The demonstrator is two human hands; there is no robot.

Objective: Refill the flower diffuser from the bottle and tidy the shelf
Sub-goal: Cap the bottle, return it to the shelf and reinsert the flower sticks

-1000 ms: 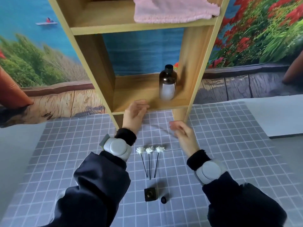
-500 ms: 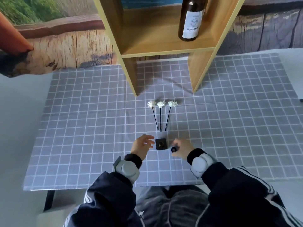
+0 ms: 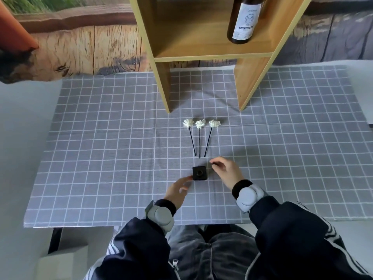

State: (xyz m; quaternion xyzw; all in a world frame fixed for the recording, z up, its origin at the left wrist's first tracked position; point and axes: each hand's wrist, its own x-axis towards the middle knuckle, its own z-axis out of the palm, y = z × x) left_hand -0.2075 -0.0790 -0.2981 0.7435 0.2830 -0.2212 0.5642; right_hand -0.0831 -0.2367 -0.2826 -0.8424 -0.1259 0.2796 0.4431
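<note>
The black cube diffuser [image 3: 199, 173] stands on the grey checked cloth, its round mouth uncovered. My left hand [image 3: 177, 190] lies flat with its fingertips touching the cube's left side. My right hand [image 3: 227, 172] hovers just right of the cube, thumb and forefinger pinched on a small black cap [image 3: 214, 163]. Three white flower reeds [image 3: 199, 138] lie in a fan on the cloth behind the cube. The brown refill bottle [image 3: 243, 21], with a white label, stands on the wooden shelf [image 3: 201, 51] at the right; its top is out of frame.
The shelf's two legs [image 3: 163, 87] stand on the checked cloth [image 3: 101, 158] behind the flowers. The table's front edge runs just ahead of my wrists. A pale box [image 3: 66, 257] sits below the table at lower left.
Both hands came down from the shelf to the diffuser. My right hand picked the black cap off the cloth. My left hand reached the cube's left side. The view tilted down.
</note>
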